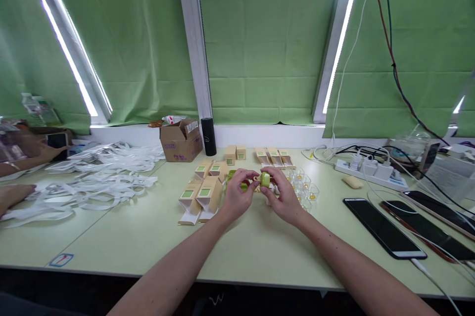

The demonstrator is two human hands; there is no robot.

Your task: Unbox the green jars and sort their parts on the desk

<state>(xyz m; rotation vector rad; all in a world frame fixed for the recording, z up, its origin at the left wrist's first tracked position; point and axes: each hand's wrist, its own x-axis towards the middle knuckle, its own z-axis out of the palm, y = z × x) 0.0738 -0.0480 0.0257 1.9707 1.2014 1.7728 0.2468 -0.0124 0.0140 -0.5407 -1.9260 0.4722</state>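
Observation:
My right hand [282, 196] pinches a small green round piece [264, 179] that looks like a cap. Close against it on the left, my left hand [239, 192] is closed on a small yellowish part [257, 178], whose kind I cannot make out. More green pieces [231, 174] lie partly hidden behind my left hand. Just right of my right hand stand several small clear cups [312, 191] with yellow bits inside. Left of my hands are several kraft paper boxes [210, 192] with green labels, their flaps open.
Behind are more small boxes [274, 156], a cardboard carton [181, 144] and a black cylinder [208, 137]. White ribbons [100, 177] spread leftward, near another person's hands [17, 195]. Phones [384, 227], a power strip [371, 173] and cables occupy the right.

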